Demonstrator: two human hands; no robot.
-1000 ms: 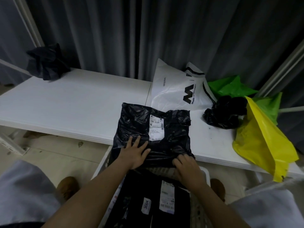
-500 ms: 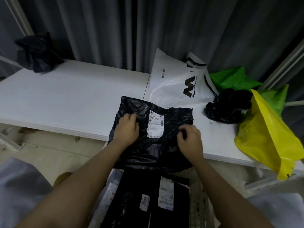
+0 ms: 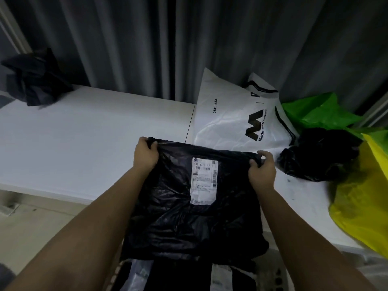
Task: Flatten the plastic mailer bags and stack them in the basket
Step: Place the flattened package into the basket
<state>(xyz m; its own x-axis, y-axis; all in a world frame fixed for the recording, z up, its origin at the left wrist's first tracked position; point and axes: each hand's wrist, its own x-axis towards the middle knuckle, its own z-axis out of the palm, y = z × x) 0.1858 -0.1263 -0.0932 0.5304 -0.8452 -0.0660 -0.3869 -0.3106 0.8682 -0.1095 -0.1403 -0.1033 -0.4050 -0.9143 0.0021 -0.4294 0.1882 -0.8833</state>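
Black mailer bag (image 3: 189, 206), held up by its two far corners over the near edge of the white table (image 3: 73, 143), lower part draped toward the basket (image 3: 277, 278) below; presumably lifted this way so that its own weight pulls the film smooth before lowering onto the stack. Basket only partly visible at bottom of frame, already holding dark bags with pale labels. White mailer with black lettering (image 3: 231, 114) propped against the curtain behind, apparently awaiting its turn. Yellow bag (image 3: 361, 206) hanging over the table's right end, green bag (image 3: 315, 110) behind it, crumpled black bag (image 3: 315, 154) between white and yellow ones: all unflattened, kept on the right within reach. Dark bundle (image 3: 35, 78) at the far left corner, well apart from the rest; nature unclear. Left hand (image 3: 146, 156) clenched round the bag's far left corner, film gathered in the fist. Right hand (image 3: 262, 169) likewise grasping the far right corner, top edge pulled taut between the two. Shipping label (image 3: 203, 181) facing up, near the bag's top centre.
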